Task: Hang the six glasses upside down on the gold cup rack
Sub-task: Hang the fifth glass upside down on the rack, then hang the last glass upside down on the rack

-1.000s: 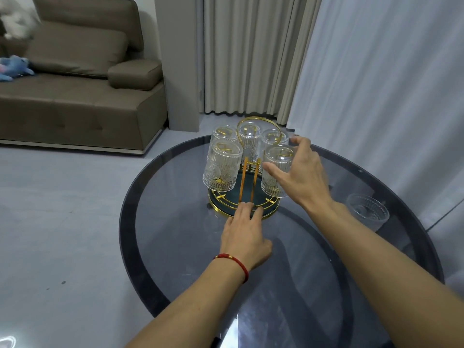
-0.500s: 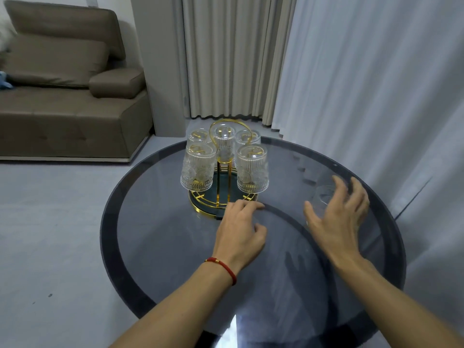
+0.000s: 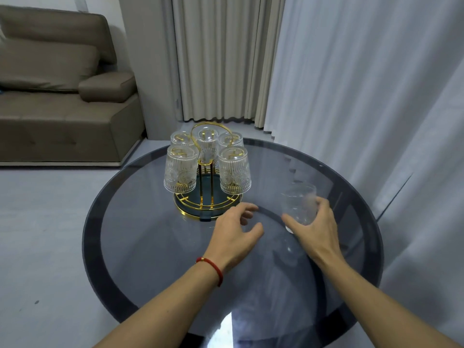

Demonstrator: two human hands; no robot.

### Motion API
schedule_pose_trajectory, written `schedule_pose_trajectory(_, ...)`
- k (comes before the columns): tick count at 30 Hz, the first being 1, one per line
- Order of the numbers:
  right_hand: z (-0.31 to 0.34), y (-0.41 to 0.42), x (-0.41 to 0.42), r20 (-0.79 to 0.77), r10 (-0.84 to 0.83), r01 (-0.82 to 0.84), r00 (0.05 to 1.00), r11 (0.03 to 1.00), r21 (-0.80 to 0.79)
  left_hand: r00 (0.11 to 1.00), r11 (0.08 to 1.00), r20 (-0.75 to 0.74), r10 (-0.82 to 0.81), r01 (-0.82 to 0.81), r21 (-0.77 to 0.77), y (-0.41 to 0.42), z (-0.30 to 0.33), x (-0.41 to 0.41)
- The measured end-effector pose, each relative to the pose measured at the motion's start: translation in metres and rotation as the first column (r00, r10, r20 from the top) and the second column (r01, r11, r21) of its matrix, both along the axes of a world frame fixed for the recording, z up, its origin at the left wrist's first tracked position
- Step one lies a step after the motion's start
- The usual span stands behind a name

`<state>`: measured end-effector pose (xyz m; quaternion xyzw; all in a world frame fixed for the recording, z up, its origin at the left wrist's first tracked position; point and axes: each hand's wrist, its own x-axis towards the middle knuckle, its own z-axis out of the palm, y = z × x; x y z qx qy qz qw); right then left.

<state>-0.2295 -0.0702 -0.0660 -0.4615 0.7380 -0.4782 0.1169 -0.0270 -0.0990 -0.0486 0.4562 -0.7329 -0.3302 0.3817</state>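
The gold cup rack (image 3: 208,214) stands on the round dark glass table (image 3: 155,249), toward its far side. Several clear ribbed glasses hang on it upside down, the nearest two at front left (image 3: 180,172) and front right (image 3: 235,172). My right hand (image 3: 315,231) is shut on one more clear glass (image 3: 298,204), held mouth up and slightly blurred, to the right of the rack. My left hand (image 3: 236,237) hovers open just in front of the rack's base, fingers curled, holding nothing.
A brown sofa (image 3: 57,96) stands at the back left on a pale floor. Beige curtains (image 3: 221,59) hang behind the table and white sheer curtains (image 3: 364,96) run close along its right edge.
My right hand left the rack, swung right to the loose glass and has closed on it and lifted it. My left hand drew back slightly from the rack's base.
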Motion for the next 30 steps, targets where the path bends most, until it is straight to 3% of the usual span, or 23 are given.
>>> schedule_pose_trajectory(4,0.016,0.007,0.021,-0.092,0.278,-0.283,0.956,0.958,-0.043,0.936,0.953,-0.351,-0.012,0.117,0.281,-0.003,0.009,0.004)
schedule_pose_trajectory(8,0.019,0.01,0.043,-0.108,0.487,-0.492,0.867,0.871,-0.016,0.882,0.936,-0.456,0.121,0.052,0.348,-0.006,0.012,0.01)
schedule_pose_trajectory(11,0.028,0.006,0.048,0.173,0.51,-0.511,0.843,0.858,-0.039,0.754,0.913,-0.629,0.187,0.104,0.395,-0.011,0.013,0.019)
schedule_pose_trajectory(14,0.032,0.003,0.056,0.453,0.501,-0.531,0.737,0.845,-0.07,0.666,0.905,-0.718,0.2,0.156,0.397,-0.015,0.014,0.029)
schedule_pose_trajectory(17,0.034,0.001,0.069,0.5,0.482,-0.51,0.72,0.855,-0.09,0.671,0.902,-0.724,0.16,0.198,0.383,-0.017,0.013,0.037)
schedule_pose_trajectory(19,0.041,0.001,0.075,0.382,0.45,-0.454,0.807,0.887,-0.086,0.741,0.907,-0.654,0.157,0.154,0.392,-0.021,0.011,0.042)
schedule_pose_trajectory(21,0.056,-0.002,0.08,0.162,0.412,-0.402,0.897,0.911,-0.089,0.872,0.93,-0.431,0.232,-0.069,0.361,-0.026,0.007,0.048)
schedule_pose_trajectory(23,0.075,-0.007,0.085,-0.006,0.369,-0.367,0.929,0.921,-0.128,0.949,0.953,-0.104,0.297,-0.287,0.101,-0.034,-0.002,0.056)
schedule_pose_trajectory(24,0.084,-0.01,0.088,-0.063,0.355,-0.36,0.933,0.92,-0.157,0.957,0.959,0.06,0.285,-0.284,-0.018,-0.037,-0.008,0.059)
schedule_pose_trajectory(26,0.1,-0.02,0.097,-0.161,0.343,-0.372,0.926,0.903,-0.215,0.924,0.978,0.321,0.206,-0.187,-0.089,-0.04,-0.018,0.061)
schedule_pose_trajectory(30,0.123,-0.044,0.118,-0.341,0.295,-0.382,0.893,0.897,-0.223,0.85,0.983,0.495,0.177,-0.132,-0.125,-0.039,-0.028,0.058)
